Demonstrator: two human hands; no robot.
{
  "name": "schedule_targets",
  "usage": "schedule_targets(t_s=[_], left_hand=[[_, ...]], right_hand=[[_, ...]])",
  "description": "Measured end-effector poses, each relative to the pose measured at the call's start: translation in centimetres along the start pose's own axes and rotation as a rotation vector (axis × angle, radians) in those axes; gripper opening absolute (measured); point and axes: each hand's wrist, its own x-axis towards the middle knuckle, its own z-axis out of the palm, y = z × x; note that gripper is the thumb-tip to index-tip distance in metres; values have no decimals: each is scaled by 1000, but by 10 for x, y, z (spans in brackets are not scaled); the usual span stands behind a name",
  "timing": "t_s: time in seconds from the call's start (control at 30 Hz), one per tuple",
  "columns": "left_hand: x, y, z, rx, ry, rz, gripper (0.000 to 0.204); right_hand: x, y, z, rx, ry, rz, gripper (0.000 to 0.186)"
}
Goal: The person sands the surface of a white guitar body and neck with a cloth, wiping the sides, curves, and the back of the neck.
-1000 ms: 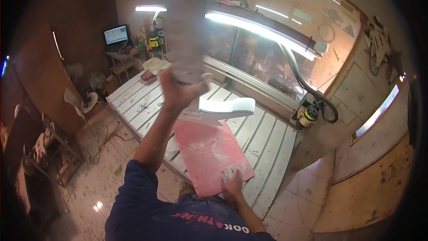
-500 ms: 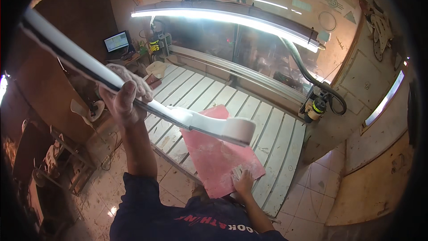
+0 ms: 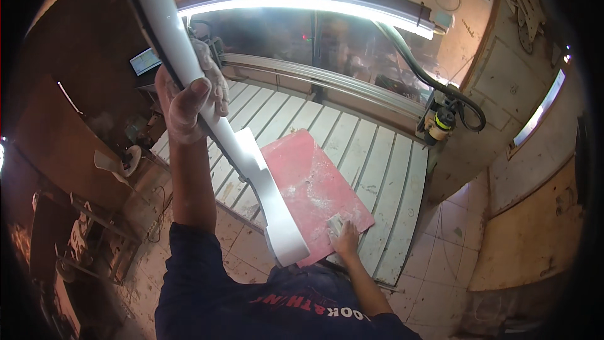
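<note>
My left hand (image 3: 187, 106) is raised and wrapped round a long white piece (image 3: 261, 182) with a dark edge. The piece slants from the upper left down towards me, with a stepped bulge and a curved, wider lower end. That end hangs over the left side of a pink board (image 3: 318, 182) smeared with white dust. At the board's near right part, my right hand (image 3: 346, 241) has its fingers closed on a small pale folded pad (image 3: 336, 224). The pad is at the board's surface; its exact kind is unclear.
Under the board is a slatted white machine bed (image 3: 384, 182). A metal rail (image 3: 327, 82) and bright tube light (image 3: 302, 5) run along its far side. A machine head with a hose (image 3: 440, 119) stands at the right. A monitor (image 3: 145, 62) and white chair (image 3: 113, 167) are at the left.
My left hand has swung the white piece steeper, its lower end moving nearer me and left, uncovering more pink board. My right hand stays at nearly the same spot with the pad.
</note>
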Motion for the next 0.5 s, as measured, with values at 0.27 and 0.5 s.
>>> schedule_targets(t_s=[0.27,0.5], left_hand=[[-34,-10,57,210,70,93,41],[-57,-35,142,432,1,-28,52]], right_hand=[[24,42,0,681,355,439,57],[25,4,-108,1183,453,929,52]])
